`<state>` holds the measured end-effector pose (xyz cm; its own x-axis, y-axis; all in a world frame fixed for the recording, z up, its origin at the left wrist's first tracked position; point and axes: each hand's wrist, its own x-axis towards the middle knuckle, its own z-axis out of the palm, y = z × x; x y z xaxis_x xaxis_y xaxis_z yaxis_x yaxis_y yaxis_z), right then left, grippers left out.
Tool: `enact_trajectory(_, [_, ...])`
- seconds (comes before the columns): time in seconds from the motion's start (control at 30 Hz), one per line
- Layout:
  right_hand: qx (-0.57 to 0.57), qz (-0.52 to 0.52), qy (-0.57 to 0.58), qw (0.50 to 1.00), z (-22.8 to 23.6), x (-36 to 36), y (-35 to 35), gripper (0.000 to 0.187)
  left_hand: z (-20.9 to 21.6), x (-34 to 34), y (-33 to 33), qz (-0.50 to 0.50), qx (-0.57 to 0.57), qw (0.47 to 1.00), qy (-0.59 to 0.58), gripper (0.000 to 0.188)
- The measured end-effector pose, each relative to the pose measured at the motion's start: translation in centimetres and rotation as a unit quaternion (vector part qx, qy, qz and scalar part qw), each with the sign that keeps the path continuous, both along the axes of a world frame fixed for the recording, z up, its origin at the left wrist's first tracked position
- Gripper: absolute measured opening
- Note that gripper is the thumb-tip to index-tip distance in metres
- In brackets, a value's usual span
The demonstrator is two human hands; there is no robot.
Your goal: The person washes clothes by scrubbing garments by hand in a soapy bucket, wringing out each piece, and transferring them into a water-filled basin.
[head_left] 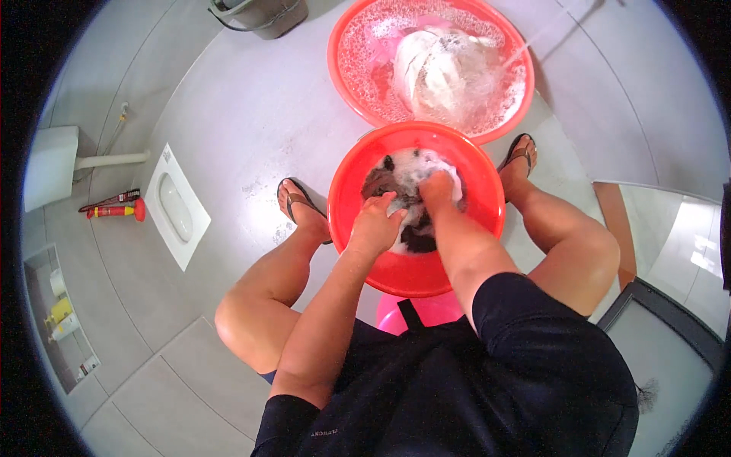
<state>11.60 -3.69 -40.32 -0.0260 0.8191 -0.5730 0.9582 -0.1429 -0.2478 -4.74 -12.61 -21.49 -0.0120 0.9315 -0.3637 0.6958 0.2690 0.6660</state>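
Note:
A red basin [419,278] stands between my legs, holding suds and dark wet cloth [419,236]. At the left side of the basin is my left hand [375,225], its thumb and fingers apart over the foam and cloth. My right hand [436,190] reaches deeper into the suds near the far right side. White foam and water hide the fingers of the right hand, so its grip cannot be seen. Part of the cloth shows brownish [381,183] beyond the left hand.
Beyond stands a larger red basin [337,65] with white cloth [445,68] in sudsy water; a water stream [537,38] runs into it. A grey bucket [270,15] is at the far left. A squat toilet [179,206] lies left, and a pink stool [392,316] shows near me.

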Motion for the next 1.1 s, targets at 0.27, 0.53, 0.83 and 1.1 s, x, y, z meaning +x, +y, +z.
enact_trajectory(0.27, [0.226,0.233,0.182,0.928,20.2,-1.0,-2.2,0.025,0.7,0.6,-0.1,-0.053,0.085,0.995,-0.001,0.108])
enact_trajectory(0.53, [0.330,-0.003,0.574,0.750,29.5,1.5,-3.2,0.015,11.2,3.5,2.3,0.182,0.096,0.925,-0.321,0.025])
enact_trajectory(0.83, [-0.236,-0.473,0.717,0.455,24.3,2.0,-6.3,0.079,21.9,7.6,-5.0,0.286,0.136,0.713,-0.626,0.026])
enact_trajectory(1.1, [-0.097,-0.472,0.738,0.472,25.2,2.2,-5.7,0.031,16.8,2.9,-4.8,0.373,0.156,0.744,-0.532,0.024])
